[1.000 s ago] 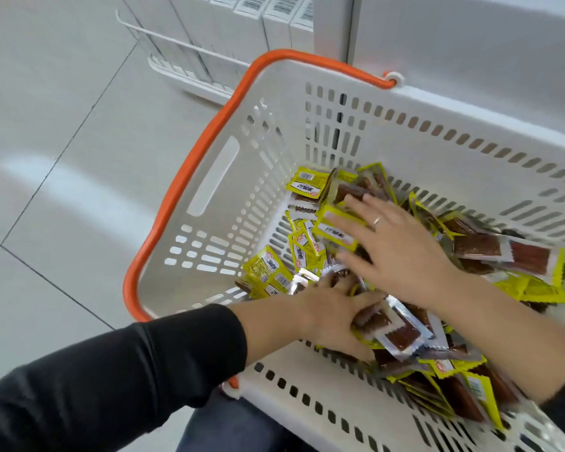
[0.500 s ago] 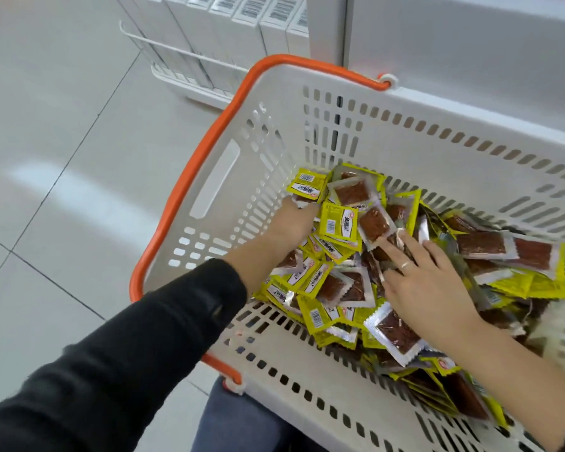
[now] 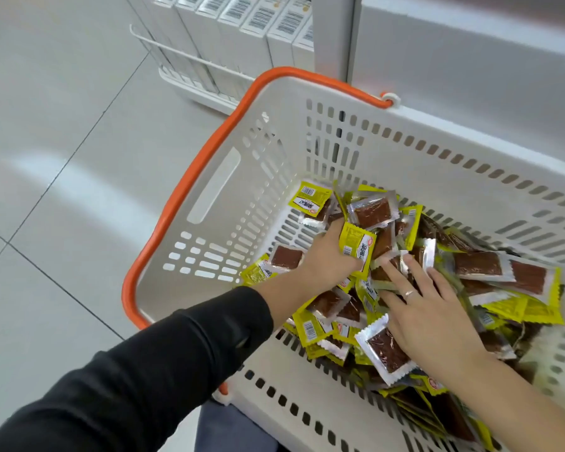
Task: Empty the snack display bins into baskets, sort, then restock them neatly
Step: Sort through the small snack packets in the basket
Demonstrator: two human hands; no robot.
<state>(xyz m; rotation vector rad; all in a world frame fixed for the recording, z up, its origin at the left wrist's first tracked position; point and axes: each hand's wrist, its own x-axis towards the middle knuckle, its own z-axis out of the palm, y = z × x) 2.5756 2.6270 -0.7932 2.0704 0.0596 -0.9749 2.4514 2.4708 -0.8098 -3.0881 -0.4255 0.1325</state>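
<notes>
A white plastic basket (image 3: 405, 151) with an orange handle (image 3: 177, 203) holds a heap of small snack packets (image 3: 372, 213), yellow-edged with brown contents. My left hand (image 3: 330, 256) is dug into the left side of the heap, its fingers buried under packets, and a yellow packet (image 3: 357, 246) leans against it. My right hand (image 3: 428, 308) lies flat on the heap, fingers spread and pressing down on the packets. A ring shows on one of its fingers.
White boxes with barcodes (image 3: 242, 34) stand in a wire shelf rack behind the basket. A white shelf unit (image 3: 470, 60) rises at the back right. Grey tiled floor (image 3: 62, 190) lies to the left.
My left hand has pushed further into the heap from the near left side. My right hand drew back toward me. Packets shifted toward the basket's left end.
</notes>
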